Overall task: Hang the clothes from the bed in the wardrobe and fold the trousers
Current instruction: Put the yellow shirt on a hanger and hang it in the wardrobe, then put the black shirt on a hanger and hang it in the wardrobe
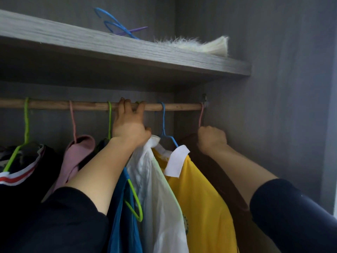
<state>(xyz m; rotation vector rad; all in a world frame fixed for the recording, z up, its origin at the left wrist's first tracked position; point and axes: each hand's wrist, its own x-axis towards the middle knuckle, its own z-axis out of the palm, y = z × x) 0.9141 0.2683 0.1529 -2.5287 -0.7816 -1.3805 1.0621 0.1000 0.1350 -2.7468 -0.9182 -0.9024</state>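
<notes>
Gripping rail (182, 106), left hand (130, 125); right hand (211, 138) clutching brown garment (215, 172).

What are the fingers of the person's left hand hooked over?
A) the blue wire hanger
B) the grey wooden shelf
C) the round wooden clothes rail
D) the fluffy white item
C: the left hand curls its fingers over the round wooden clothes rail, below the grey wooden shelf and left of the blue wire hanger; the right hand grips a pink hanger.
</notes>
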